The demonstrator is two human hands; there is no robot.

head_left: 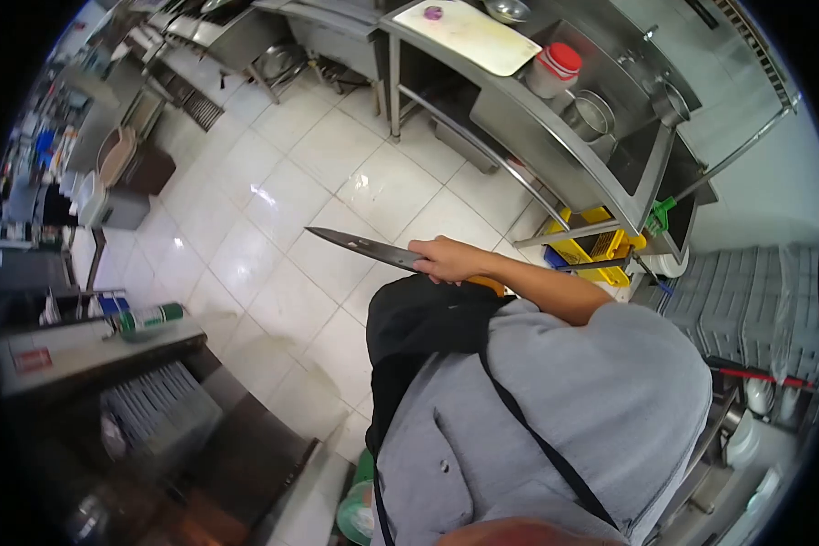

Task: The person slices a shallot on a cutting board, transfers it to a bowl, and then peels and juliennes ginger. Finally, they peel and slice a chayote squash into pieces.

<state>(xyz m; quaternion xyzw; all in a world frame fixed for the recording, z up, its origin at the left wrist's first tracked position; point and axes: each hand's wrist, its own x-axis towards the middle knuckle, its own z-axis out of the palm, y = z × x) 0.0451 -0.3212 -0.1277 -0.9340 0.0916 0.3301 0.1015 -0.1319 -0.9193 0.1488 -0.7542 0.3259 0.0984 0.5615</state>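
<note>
Over the floor (291,182), the closed right hand (444,260) grips a knife (364,246), long axis slanting, tip upper left.

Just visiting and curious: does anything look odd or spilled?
Pale bits cling to the knife in the right hand, so it looks unwashed. The floor has shiny patches, wet or just reflecting; I can't tell.

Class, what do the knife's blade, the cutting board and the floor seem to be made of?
Knife blade: probably steel; dull grey, metallic look.
Cutting board: likely plastic; smooth, off-white, no wood grain visible.
Floor: apparently glazed ceramic or porcelain tiles; joint lines, glossy reflections.
</note>
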